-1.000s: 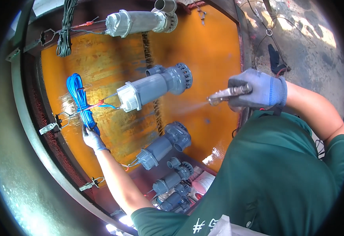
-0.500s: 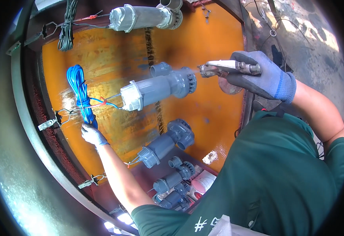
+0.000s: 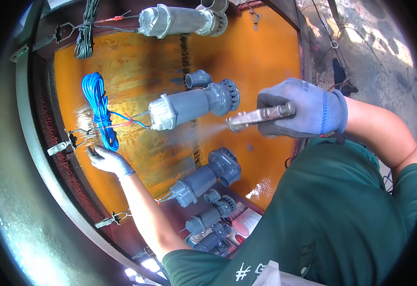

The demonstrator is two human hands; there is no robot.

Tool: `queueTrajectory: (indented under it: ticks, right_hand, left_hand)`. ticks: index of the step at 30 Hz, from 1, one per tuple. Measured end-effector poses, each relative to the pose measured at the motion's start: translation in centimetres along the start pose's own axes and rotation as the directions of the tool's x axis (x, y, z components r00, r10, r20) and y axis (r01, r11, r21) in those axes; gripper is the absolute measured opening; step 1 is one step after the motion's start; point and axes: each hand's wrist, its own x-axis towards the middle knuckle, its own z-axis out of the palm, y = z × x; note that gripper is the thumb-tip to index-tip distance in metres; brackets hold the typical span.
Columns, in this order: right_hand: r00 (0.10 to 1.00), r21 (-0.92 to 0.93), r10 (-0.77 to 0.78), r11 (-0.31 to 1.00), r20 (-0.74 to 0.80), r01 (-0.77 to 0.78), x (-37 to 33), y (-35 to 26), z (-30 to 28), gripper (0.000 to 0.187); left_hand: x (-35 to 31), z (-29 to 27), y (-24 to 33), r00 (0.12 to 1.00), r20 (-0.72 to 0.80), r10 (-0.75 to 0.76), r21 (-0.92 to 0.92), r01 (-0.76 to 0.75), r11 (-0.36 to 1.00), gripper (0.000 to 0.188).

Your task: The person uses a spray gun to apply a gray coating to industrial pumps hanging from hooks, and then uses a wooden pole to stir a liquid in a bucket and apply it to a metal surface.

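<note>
My right hand (image 3: 304, 107), in a blue-grey glove, is wrapped round a metal spray gun (image 3: 258, 116). A pale mist spreads leftward from its nozzle, just below the middle pump (image 3: 189, 106). That pump has a grey-painted body and a lighter cap, and hangs from a wire hook (image 3: 80, 136). Tied to its cap end is a coiled blue cable (image 3: 99, 107). My gloved left hand (image 3: 109, 161) is just below the coil's lower end, thumb and fingers apart, gripping nothing. Whether a fingertip touches the coil, I cannot tell.
A lighter pump (image 3: 175, 21) with a dark cable coil (image 3: 87, 35) hangs at the top. Below the middle one hang several grey pumps (image 3: 199, 183). Behind them stands an orange panel (image 3: 246, 52). A metal frame bar (image 3: 32, 114) curves along the left. A pink bucket (image 3: 246, 222) is low down.
My right hand and the spray gun have moved down and left, and the mist now passes below the middle pump. My left hand has let go of the blue coil and dropped slightly left.
</note>
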Motion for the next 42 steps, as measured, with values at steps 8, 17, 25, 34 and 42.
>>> queueTrajectory:
  ticks: [8,17,25,34,42]
  right_hand:
    - [0.995,-0.077,-0.076,0.995,-0.062,0.071,0.3,1.5,0.2,0.018]
    - [0.969,0.023,0.146,0.989,-0.197,-0.144,-2.5,5.6,-0.9,0.022]
    - [0.936,0.319,0.295,0.921,-0.194,-0.224,-2.9,8.7,-0.8,0.025]
    - [0.956,0.148,0.234,0.967,-0.178,-0.209,-1.1,9.5,-0.6,0.027]
    - [0.946,0.221,0.242,0.956,-0.218,-0.193,0.5,10.0,0.2,0.029]
  left_hand:
    - [5.7,3.7,10.8,0.956,0.135,0.261,-0.262,-0.219,0.940,0.072]
    - [11.4,10.5,10.8,0.742,0.662,-0.107,-0.502,0.545,0.672,0.069]
    - [11.6,11.0,9.0,0.813,0.581,0.032,-0.534,0.351,0.769,0.057]
    - [10.6,8.4,10.8,0.852,0.521,0.051,-0.547,0.288,0.786,0.055]
    - [9.2,6.2,11.2,0.881,0.473,0.018,-0.649,0.335,0.683,0.046]
